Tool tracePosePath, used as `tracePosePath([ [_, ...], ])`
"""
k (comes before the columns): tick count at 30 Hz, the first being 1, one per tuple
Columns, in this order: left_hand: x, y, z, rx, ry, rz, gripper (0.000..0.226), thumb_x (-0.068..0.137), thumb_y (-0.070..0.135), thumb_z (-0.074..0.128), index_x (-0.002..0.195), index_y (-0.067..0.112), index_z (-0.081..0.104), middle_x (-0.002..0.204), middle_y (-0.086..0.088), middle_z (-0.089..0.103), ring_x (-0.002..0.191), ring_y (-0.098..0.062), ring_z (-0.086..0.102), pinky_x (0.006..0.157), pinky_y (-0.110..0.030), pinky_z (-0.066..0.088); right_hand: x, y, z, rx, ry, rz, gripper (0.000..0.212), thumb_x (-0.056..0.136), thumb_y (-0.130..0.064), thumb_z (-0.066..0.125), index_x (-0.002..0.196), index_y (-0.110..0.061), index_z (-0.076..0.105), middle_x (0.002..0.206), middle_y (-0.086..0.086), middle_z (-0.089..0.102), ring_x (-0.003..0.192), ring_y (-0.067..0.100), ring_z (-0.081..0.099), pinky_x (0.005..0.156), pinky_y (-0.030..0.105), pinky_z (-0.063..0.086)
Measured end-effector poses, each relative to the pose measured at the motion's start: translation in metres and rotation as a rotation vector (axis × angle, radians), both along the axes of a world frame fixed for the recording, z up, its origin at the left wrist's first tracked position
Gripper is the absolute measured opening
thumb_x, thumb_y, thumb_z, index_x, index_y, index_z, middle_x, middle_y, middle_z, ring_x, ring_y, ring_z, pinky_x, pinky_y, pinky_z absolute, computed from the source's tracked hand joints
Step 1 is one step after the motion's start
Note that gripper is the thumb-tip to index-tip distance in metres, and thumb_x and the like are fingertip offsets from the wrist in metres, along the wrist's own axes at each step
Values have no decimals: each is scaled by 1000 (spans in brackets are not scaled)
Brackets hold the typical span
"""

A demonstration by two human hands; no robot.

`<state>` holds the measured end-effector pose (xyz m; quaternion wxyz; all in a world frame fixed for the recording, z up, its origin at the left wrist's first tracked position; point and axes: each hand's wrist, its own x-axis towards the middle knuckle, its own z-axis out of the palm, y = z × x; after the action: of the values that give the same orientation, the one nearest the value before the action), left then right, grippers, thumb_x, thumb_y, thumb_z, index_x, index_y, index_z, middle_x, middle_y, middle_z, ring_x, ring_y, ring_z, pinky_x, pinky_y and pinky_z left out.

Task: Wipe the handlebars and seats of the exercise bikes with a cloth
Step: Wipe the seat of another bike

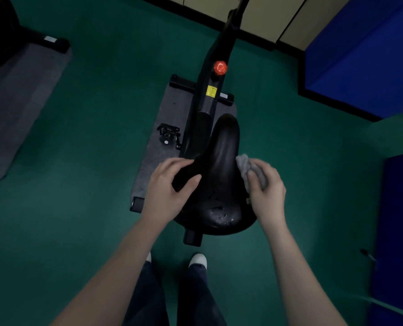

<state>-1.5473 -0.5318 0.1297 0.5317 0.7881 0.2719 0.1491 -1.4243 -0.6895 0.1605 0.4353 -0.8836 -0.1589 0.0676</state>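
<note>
Steadying the work, the black seat (219,165) is gripped at its left edge by the left hand (170,184), apparently so it cannot twist, while a grey cloth (249,170), bunched in the curled right hand (266,187), is pressed against its right flank.

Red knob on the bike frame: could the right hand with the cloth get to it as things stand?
Probably yes. The right hand grips the grey cloth at the right edge of the seat, and the red knob sits exposed on the frame beyond the seat's nose. Nothing blocks the path, though it likely needs a forward lean.
</note>
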Motion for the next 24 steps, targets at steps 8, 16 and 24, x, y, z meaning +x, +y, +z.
tracePosePath([
  [8, 0, -1, 1, -14, 1, 8, 47, 82, 49, 56, 115, 16, 67, 113, 4, 61, 111, -14, 56, 99, -41, 44, 9, -28, -4, 166, 294, 100, 19, 91, 2, 58, 102, -12, 66, 97, -2, 69, 94, 13, 64, 86, 26, 51],
  [16, 0, 0, -1, 2, -15, 6, 36, 85, 33, 63, 114, 13, 67, 112, 2, 62, 109, -13, 58, 99, -37, 45, 24, -14, -19, 244, 405, 78, 21, 93, 2, 54, 105, -12, 64, 101, 0, 67, 96, 10, 63, 92, 28, 49],
  [24, 1, -3, -4, -33, -63, 40, 32, 84, 29, 66, 111, 12, 68, 111, 1, 63, 108, -11, 59, 99, -29, 44, 26, -28, -40, 429, 642, -14, 18, 95, -5, 55, 106, -13, 67, 107, 11, 68, 99, 23, 63, 95, 43, 49],
])
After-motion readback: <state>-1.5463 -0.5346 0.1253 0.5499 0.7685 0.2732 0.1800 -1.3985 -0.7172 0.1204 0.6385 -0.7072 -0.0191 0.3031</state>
